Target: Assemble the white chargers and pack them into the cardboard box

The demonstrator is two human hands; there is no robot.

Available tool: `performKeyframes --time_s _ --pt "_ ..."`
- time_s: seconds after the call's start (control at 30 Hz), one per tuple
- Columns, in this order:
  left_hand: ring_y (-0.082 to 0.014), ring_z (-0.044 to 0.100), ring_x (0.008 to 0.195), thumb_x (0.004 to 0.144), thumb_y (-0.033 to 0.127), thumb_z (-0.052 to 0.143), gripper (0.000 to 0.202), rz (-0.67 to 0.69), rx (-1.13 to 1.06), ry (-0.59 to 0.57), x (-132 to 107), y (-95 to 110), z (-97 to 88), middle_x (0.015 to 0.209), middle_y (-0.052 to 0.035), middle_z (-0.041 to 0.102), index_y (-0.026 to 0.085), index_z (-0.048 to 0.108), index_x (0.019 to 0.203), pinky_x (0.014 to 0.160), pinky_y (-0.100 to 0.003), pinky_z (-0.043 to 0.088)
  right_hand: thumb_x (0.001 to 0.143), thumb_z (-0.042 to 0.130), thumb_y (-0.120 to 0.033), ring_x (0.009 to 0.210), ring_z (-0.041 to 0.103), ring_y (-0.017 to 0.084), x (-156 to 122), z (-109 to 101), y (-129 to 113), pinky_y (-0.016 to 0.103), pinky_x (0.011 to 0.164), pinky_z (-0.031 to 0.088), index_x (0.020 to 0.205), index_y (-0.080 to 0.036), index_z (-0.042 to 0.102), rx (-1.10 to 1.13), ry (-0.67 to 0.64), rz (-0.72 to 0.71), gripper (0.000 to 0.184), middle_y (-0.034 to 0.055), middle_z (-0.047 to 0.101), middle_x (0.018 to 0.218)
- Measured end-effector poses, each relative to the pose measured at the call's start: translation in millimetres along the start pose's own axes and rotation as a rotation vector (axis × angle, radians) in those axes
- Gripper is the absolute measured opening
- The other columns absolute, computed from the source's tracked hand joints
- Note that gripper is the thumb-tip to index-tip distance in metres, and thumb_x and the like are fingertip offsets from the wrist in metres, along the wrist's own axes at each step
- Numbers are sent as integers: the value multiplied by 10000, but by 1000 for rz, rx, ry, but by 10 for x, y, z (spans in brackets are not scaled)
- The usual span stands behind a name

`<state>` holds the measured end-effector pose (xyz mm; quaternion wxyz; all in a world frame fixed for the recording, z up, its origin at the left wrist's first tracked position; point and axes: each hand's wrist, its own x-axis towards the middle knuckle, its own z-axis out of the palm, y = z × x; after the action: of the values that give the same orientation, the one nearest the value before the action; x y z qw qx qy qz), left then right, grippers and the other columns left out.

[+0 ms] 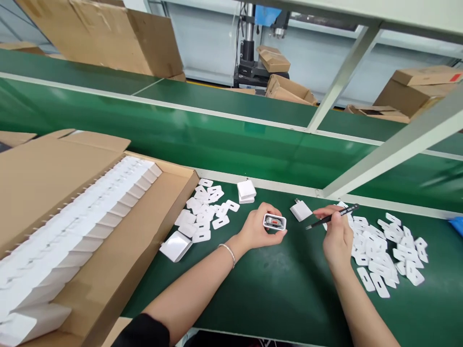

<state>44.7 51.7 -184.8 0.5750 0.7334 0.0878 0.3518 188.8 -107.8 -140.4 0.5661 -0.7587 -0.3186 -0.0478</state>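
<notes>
My left hand (258,226) grips a white charger housing (274,222), its open end facing me and inner parts with an orange-red piece showing. In my right hand (338,236) is a pair of black tweezers (331,216), its tip pointing left, apart from the housing. Beyond the tweezer tip lies a white charger (301,210) with its prongs out. Many flat white cover plates with slots lie in a right pile (376,250) beside my right hand and a left pile (202,212) beyond my left forearm.
An open cardboard box (155,241) on the left holds a long row of white chargers (90,217). Two stacked white chargers (246,191) sit near the back rail, another charger (176,246) by the box. A slanted metal post (390,149) rises at right.
</notes>
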Motion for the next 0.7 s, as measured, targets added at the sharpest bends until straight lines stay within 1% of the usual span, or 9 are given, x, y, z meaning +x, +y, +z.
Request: performKeyframes --time_s 0.03,0.1,0.17,0.23,0.3,0.4,0.53,0.63,0.7 --pt "-157 730 696 716 279 794 412 39 16 8 -13 -5 9 892 -5 755 242 495 996 587 -230 533 1104 382 -552 803 627 194 -64 13 -54 331 702 530 876 -199 729 66 -7 -3 545 76 653 967" --pt "-155 732 696 727 274 782 416 122 50 17 -33 -18 24 903 -5 763 247 480 1012 606 -239 542 1123 374 -509 673 594 172 -177 55 -141 300 595 503 925 -207 736 210 -89 -2 512 41 625 794" --pt "-154 733 704 740 279 771 417 193 91 16 -44 -36 32 917 -8 764 252 464 1021 609 -242 542 1122 439 -439 611 596 154 -276 95 -207 278 553 516 1010 -218 724 334 -196 -34 377 18 621 750" --pt "-156 735 723 756 287 765 417 246 141 21 -46 -59 28 925 -11 756 256 443 1019 613 -246 543 1092 540 -345 672 651 156 -353 122 -257 288 625 591 1071 -236 710 389 -261 -124 203 24 662 828" --pt "-161 736 755 776 290 763 419 274 176 30 -44 -81 14 938 -17 744 260 419 1013 622 -250 550 1064 578 -256 743 676 168 -402 133 -288 346 759 651 1108 -256 706 428 -283 -230 135 23 665 858" --pt "-178 746 841 808 284 759 421 278 195 15 -45 -98 -15 1008 -40 735 262 410 1043 667 -272 579 1059 536 -186 818 676 189 -438 137 -297 460 920 661 1178 -269 701 501 -312 -304 220 25 653 846" --pt "-214 746 993 915 253 714 389 315 283 -48 -51 -68 -41 1192 -92 740 257 490 1232 801 -343 598 1019 550 -107 908 702 199 -475 142 -285 538 1037 622 1242 -260 691 509 -363 -331 304 52 707 956" --pt "-226 714 1015 982 254 660 408 390 361 -8 -52 -34 -35 1214 -96 723 265 499 1357 844 -369 576 978 573 -62 885 736 199 -501 137 -301 552 1041 622 1239 -256 686 459 -340 -411 344 51 730 966" --pt "-255 684 1093 1004 282 618 451 442 377 21 -56 -18 -24 1258 -119 685 258 469 1429 883 -398 571 960 586 -55 881 759 212 -510 125 -318 547 1015 637 1249 -252 674 404 -341 -471 361 53 741 955"
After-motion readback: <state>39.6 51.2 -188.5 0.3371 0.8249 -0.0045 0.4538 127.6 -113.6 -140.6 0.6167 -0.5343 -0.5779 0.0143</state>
